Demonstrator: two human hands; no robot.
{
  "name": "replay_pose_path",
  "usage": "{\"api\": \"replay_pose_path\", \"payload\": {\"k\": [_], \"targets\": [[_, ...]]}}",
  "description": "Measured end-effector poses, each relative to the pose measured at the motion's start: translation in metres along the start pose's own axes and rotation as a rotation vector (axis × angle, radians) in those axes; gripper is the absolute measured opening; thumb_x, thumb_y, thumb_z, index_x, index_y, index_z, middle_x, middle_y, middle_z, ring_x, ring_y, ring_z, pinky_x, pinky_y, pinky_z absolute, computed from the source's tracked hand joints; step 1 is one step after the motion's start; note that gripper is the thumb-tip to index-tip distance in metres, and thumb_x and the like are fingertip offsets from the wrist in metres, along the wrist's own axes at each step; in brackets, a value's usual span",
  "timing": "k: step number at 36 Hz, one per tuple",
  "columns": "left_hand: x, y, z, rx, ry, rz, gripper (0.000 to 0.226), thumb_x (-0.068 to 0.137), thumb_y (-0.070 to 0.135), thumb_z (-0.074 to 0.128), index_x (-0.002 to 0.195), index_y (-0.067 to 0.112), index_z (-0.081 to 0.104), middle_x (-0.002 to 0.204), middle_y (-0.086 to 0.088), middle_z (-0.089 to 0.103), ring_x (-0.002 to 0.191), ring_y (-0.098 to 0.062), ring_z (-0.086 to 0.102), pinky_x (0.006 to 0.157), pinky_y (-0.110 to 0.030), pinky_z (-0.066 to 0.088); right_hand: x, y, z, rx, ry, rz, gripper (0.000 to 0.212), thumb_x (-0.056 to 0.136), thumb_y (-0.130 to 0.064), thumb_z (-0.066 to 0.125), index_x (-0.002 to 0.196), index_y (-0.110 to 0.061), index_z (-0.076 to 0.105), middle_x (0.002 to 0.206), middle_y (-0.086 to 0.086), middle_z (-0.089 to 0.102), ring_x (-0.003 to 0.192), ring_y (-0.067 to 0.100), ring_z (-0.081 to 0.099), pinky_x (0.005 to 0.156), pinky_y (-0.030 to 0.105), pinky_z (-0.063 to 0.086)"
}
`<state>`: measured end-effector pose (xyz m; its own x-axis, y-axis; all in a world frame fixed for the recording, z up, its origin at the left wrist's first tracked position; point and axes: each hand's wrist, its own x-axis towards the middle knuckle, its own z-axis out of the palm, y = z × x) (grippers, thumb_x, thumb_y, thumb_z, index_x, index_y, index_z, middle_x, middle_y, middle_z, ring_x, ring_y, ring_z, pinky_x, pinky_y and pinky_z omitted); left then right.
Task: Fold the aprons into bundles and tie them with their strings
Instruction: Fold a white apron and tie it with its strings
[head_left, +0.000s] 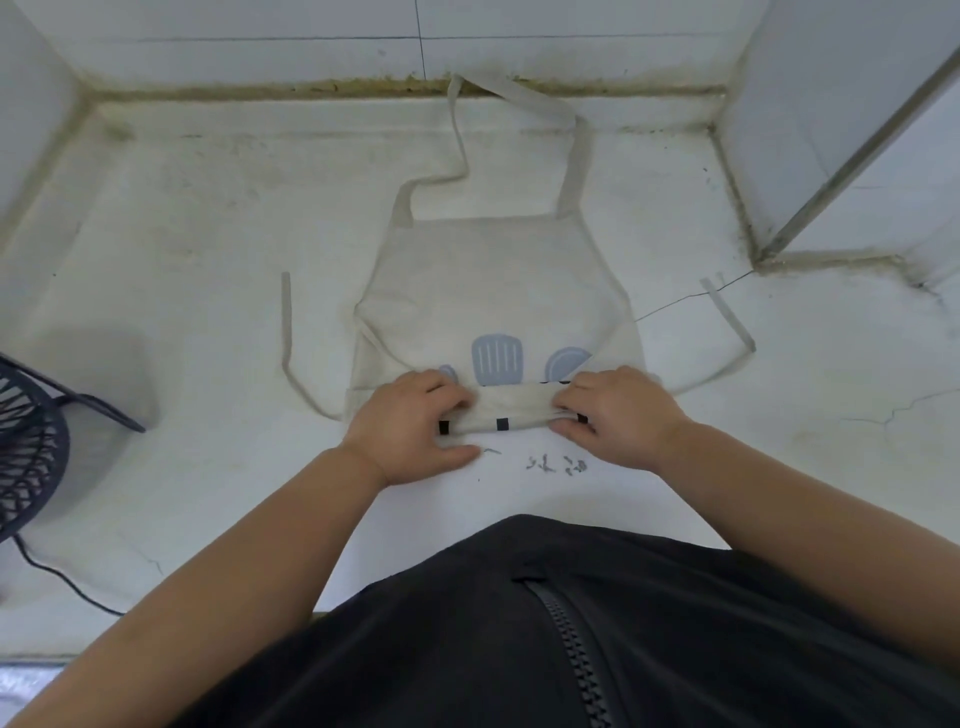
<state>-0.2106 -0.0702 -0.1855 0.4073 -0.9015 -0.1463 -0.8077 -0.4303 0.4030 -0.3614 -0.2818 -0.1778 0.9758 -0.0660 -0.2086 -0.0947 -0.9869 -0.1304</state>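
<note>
A beige apron (493, 280) lies flat on the white counter (208, 291), bib pointing away from me, with blue-grey utensil prints near its lower part. Its near end is rolled into a narrow band (511, 413) showing small black marks. My left hand (415, 421) grips the left end of that roll, and my right hand (615, 413) grips the right end. The neck strap (511, 96) loops toward the back wall. One waist string (285, 338) trails out to the left, the other waist string (732, 332) to the right.
A black wire fan (31, 447) with a cable (62, 577) stands at the left edge. Tiled walls close the back and both sides, with a metal-edged panel (852, 135) at the right. Small dark scraps (556, 464) lie on the counter just below the roll.
</note>
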Motion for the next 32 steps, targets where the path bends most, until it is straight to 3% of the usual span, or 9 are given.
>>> {"api": "replay_pose_path", "payload": {"k": [6,10,13,17,20,24,28,30,32], "targets": [[0.023,-0.006,-0.027,-0.051,-0.163,-0.053,0.02,0.089,0.02,0.058,0.107,0.022,0.067,0.086,0.01,0.055,0.089,-0.016,0.055,0.076,-0.025,0.04,0.015,0.006,-0.02,0.211,-0.172,0.115,0.034,0.097,-0.044,0.039,0.068,-0.027,0.045,0.073,-0.007,0.049,0.077,0.021,0.053,0.071,0.035,0.045],[0.043,-0.016,-0.046,-0.221,-0.256,-0.18,0.018,0.096,0.026,0.053,0.102,0.017,0.067,0.082,0.007,0.059,0.072,-0.008,0.051,0.061,-0.017,0.035,0.024,0.016,-0.038,0.27,-0.261,0.165,0.027,0.087,-0.042,0.056,0.107,-0.024,0.058,0.095,-0.006,0.059,0.092,0.017,0.054,0.08,0.035,0.047],[0.053,-0.022,-0.05,-0.177,-0.274,-0.236,0.025,0.097,0.034,0.049,0.096,0.013,0.062,0.077,0.004,0.056,0.066,-0.009,0.049,0.057,-0.022,0.036,0.032,0.027,-0.046,0.264,-0.248,0.274,0.025,0.089,-0.03,0.05,0.112,-0.024,0.055,0.092,-0.003,0.056,0.092,0.023,0.055,0.071,0.03,0.041],[0.059,-0.029,-0.044,0.03,-0.191,-0.259,0.029,0.098,0.041,0.043,0.107,0.017,0.057,0.097,-0.002,0.062,0.089,-0.021,0.057,0.073,-0.033,0.043,0.041,0.036,-0.046,0.134,-0.228,0.308,0.029,0.093,-0.032,0.039,0.12,-0.021,0.044,0.106,0.003,0.057,0.089,0.025,0.051,0.074,0.032,0.035],[0.059,-0.033,-0.027,0.173,0.013,-0.145,0.032,0.095,0.032,0.054,0.125,0.02,0.057,0.113,-0.004,0.059,0.107,-0.028,0.053,0.086,-0.037,0.042,0.046,0.043,-0.035,-0.118,-0.176,0.283,0.046,0.092,-0.025,0.039,0.137,-0.022,0.031,0.125,0.003,0.049,0.109,0.026,0.049,0.091,0.036,0.032],[0.052,-0.035,-0.012,0.244,0.286,0.054,0.027,0.07,0.008,0.068,0.095,0.017,0.073,0.088,-0.003,0.066,0.078,-0.031,0.062,0.064,-0.036,0.043,0.047,0.04,-0.028,-0.201,-0.091,0.171,0.057,0.087,-0.009,0.043,0.138,-0.03,0.033,0.128,-0.001,0.044,0.114,0.023,0.044,0.097,0.033,0.027],[0.043,-0.026,-0.008,0.192,0.212,0.048,0.037,0.087,0.036,0.045,0.096,0.015,0.073,0.087,-0.003,0.067,0.072,-0.028,0.063,0.062,-0.034,0.048,0.042,0.033,-0.021,-0.101,-0.106,0.127,0.046,0.092,-0.018,0.039,0.137,-0.026,0.039,0.134,-0.003,0.044,0.115,0.021,0.047,0.098,0.031,0.026],[0.038,-0.023,-0.01,0.191,0.07,-0.003,0.067,0.085,0.065,0.03,0.114,0.017,0.067,0.105,-0.003,0.064,0.094,-0.029,0.061,0.079,-0.039,0.049,0.039,0.033,-0.02,-0.065,-0.112,0.131,0.046,0.093,-0.038,0.04,0.137,-0.025,0.04,0.135,-0.004,0.044,0.116,0.02,0.048,0.099,0.031,0.027],[0.033,-0.022,-0.013,0.232,-0.043,-0.05,0.092,0.071,0.082,0.018,0.135,0.024,0.052,0.131,0.001,0.05,0.121,-0.024,0.046,0.1,-0.04,0.036,0.039,0.033,-0.021,-0.082,-0.167,0.127,0.061,0.087,-0.058,0.044,0.138,-0.025,0.037,0.136,-0.005,0.041,0.119,0.019,0.047,0.102,0.032,0.027]]}}
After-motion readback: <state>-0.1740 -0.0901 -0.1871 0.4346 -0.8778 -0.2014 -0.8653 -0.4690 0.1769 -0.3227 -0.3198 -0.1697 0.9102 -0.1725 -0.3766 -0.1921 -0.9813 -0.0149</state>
